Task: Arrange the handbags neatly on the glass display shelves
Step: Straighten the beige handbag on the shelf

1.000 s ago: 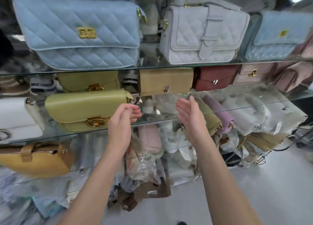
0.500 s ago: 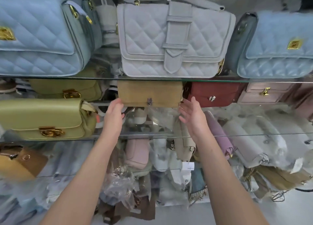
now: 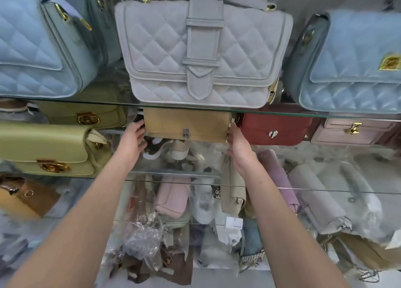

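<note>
The left hand point(image 3: 132, 139) presses flat on the left end of the tan bag point(image 3: 186, 125). The right hand point(image 3: 237, 145) presses on its right end, so the bag sits squeezed between both hands. The tan bag stands on the middle glass shelf point(image 3: 173, 175), far back from its front edge. A red bag point(image 3: 275, 128) is just beside it. A grey bag point(image 3: 201, 49) stands on the top shelf point(image 3: 86, 102), right above.
</note>
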